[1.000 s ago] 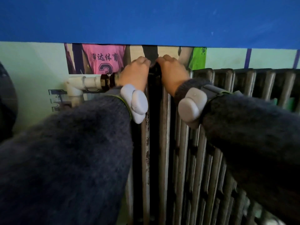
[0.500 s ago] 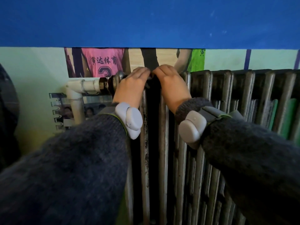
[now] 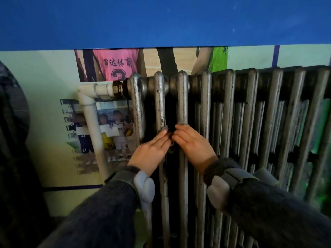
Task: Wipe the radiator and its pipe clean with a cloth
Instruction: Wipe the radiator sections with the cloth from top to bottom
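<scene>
Two hands meet at mid height on the radiator (image 3: pixel 232 108), a grey ribbed unit with worn paint that runs from the centre of the frame to the right edge. Left hand (image 3: pixel 152 153) lies over the second column from the left, fingers (image 3: pixel 161 137) straight and pressed together, tips on the cloth (image 3: pixel 171 148). Right hand (image 3: pixel 194 145) lies over the third column, fingers (image 3: pixel 180 132) close together and bent toward the gap, closing on the same cloth. Both thumbs are hidden, so the exact hold cannot be confirmed. Cloth is dark grey, bunched in the gap between the second and third columns, showing between the two sets of fingertips and in a small fold just below them. Pipe (image 3: pixel 91 119) is white, at left centre: it rises beside the first column, bends at an elbow and runs right into a dark nut (image 3: pixel 118 88) at the radiator's upper left end. Neither hand touches it. Each wrist carries a pale grey unit (image 3: pixel 145 189) strapped over a dark sleeve (image 3: pixel 100 217). Wall (image 3: pixel 35 83) behind is pale green with printed photos (image 3: pixel 114 63) of players at upper centre and behind the pipe. Blue band (image 3: pixel 161 20) crosses the top of the frame.
</scene>
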